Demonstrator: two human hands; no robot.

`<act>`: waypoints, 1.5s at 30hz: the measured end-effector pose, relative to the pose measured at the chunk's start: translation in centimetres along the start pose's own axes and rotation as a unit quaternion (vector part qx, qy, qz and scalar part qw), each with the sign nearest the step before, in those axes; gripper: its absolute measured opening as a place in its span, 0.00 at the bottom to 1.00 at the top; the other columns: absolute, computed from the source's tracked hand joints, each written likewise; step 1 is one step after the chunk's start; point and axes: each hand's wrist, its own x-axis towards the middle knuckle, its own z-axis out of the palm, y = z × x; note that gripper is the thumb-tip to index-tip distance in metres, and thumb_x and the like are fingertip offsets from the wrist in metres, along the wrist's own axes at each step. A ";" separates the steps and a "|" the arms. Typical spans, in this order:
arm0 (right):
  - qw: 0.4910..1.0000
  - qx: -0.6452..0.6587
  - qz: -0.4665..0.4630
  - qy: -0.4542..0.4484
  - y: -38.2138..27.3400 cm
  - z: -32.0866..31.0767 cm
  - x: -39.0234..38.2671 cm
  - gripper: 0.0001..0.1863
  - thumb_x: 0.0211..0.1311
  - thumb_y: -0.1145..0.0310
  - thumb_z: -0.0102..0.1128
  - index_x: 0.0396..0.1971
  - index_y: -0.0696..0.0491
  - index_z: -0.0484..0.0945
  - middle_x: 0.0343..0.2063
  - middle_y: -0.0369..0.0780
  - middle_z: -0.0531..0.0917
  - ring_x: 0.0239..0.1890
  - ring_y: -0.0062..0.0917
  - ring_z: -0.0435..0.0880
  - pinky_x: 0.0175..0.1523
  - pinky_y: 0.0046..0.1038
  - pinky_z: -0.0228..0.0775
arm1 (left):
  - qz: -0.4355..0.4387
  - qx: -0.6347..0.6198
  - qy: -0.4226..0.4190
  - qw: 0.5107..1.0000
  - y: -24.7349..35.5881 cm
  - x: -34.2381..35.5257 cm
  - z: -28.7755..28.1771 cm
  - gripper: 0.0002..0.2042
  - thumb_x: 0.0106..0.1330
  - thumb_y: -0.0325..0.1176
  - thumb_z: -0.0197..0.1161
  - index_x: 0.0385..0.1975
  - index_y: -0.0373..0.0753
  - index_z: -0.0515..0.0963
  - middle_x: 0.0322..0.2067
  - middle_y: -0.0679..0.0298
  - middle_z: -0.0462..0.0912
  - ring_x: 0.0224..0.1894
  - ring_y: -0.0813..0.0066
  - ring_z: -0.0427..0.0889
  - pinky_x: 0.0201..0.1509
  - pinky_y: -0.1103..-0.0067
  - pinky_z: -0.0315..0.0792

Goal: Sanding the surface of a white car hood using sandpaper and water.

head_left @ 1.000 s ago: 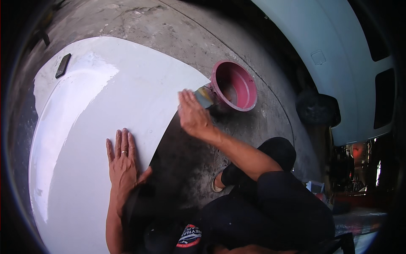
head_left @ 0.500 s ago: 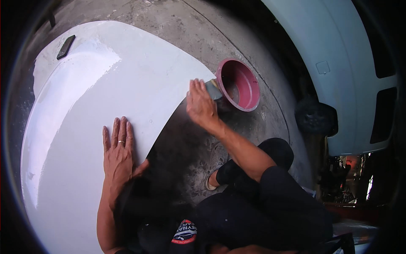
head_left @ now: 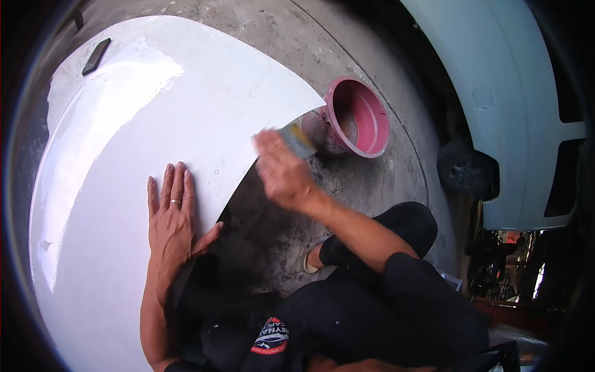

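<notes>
A large white curved car panel (head_left: 218,105) spreads across the left side. My left hand (head_left: 173,226) lies flat on it near its right edge, fingers stretched out and thumb off to the side by the edge. My right hand (head_left: 282,170), blurred by motion, is at the panel's right edge. Its fingers are closed on a grey piece of sandpaper (head_left: 299,142) with a yellowish patch, which sticks out beyond the panel's edge. Just past it, a pink round basin (head_left: 372,121) stands tilted in view beside the panel's corner.
On the panel's far left lies a dark rectangular block (head_left: 96,57). Grey concrete floor (head_left: 396,180) surrounds the panel. To the right stands a pale car body (head_left: 496,142) with a dark wheel (head_left: 465,170). My bent leg (head_left: 403,229) is close below my right forearm.
My right hand has moved left and slightly nearer with the sandpaper, away from the basin and the panel's corner. My left hand stays flat on the panel. The whole view has shifted slightly.
</notes>
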 end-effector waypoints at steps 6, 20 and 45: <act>0.985 -0.064 0.158 0.016 4.8 1.2 1.3 0.26 0.72 0.66 0.42 0.61 0.72 0.66 0.61 0.61 0.70 0.67 0.53 0.66 0.75 0.41 0.51 | 0.004 -0.004 0.002 1.000 0.0 -0.2 -0.1 0.49 0.59 0.64 0.56 0.70 0.25 0.56 0.72 0.48 0.56 0.77 0.55 0.46 0.79 0.56 0.29; 0.995 0.053 0.069 -0.052 -0.8 1.6 1.7 0.30 0.74 0.61 0.39 0.65 0.71 0.61 0.64 0.62 0.65 0.71 0.51 0.59 0.76 0.40 0.47 | 0.012 0.018 -0.015 1.000 -0.2 -0.1 -0.2 0.51 0.58 0.66 0.53 0.70 0.26 0.53 0.72 0.47 0.54 0.77 0.53 0.45 0.79 0.56 0.31; 0.990 -0.132 -0.033 0.026 6.9 3.4 6.8 0.27 0.72 0.63 0.41 0.58 0.74 0.67 0.60 0.62 0.71 0.67 0.50 0.67 0.75 0.41 0.50 | 0.011 -0.031 -0.012 0.999 -0.3 -0.2 -0.9 0.50 0.56 0.60 0.59 0.70 0.25 0.55 0.72 0.46 0.54 0.77 0.53 0.46 0.79 0.55 0.31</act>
